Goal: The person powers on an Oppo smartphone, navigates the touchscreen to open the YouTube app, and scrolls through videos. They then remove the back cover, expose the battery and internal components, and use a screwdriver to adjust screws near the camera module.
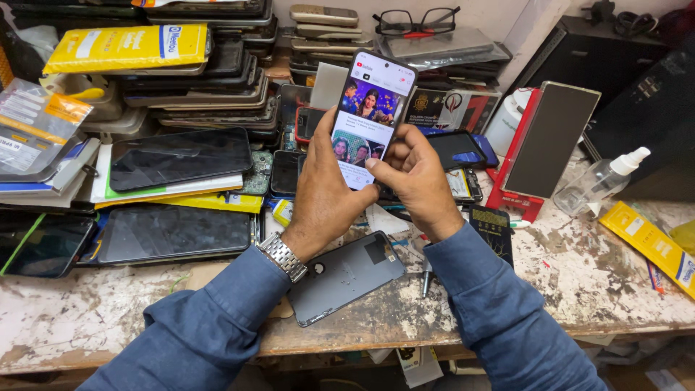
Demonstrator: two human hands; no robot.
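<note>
Both hands hold one smartphone [371, 116] upright at centre frame, its lit screen facing the camera. Left hand [323, 195] wraps the phone's lower left edge from behind, thumb lying along the left side of the screen, fingers closed around the body. Right hand [414, 177] clasps the lower right edge, thumb tip pressed on the glass near the bottom right of the screen. Screen shows a video feed with picture thumbnails. Left wrist carries a metal-link watch [282, 256]; both forearms in blue sleeves.

Below the hands, lower centre, a dark grey phone back cover [344, 279] lies flat on the worn, paint-chipped workbench [601, 282], tilted, with a camera cutout toward its upper right. A small metal tool [426, 279] lies just beside its right edge.

Left half of frame: several dark display panels [177, 232] laid flat and stacked, more stacked phones and screens behind them, and a yellow packet [127, 47] on top at upper left. Upper centre: a pair of black-framed glasses [416, 22] on a stack of devices. Right of centre: a red stand [517, 170] propping a dark panel. Right edge: a clear spray bottle [601, 181] lying tilted, and a yellow pack [651, 246] below it.
</note>
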